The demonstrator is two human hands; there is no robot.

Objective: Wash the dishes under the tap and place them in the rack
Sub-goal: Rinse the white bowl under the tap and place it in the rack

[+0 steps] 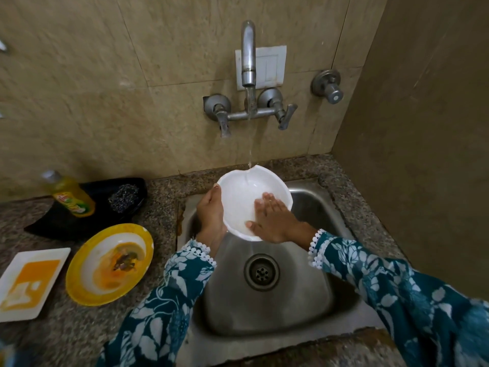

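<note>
A white bowl is held tilted over the steel sink, its far rim under a thin stream of water from the wall tap. My left hand grips the bowl's left edge from outside and below. My right hand lies flat inside the bowl, fingers straight against its wet inner wall. On the counter to the left sit a dirty yellow-rimmed plate with food remains and a white rectangular plate smeared orange. No rack is in view.
A yellow dish soap bottle and a steel scrubber rest on a black tray at the back of the granite counter. The sink drain is open. A wall stands close on the right.
</note>
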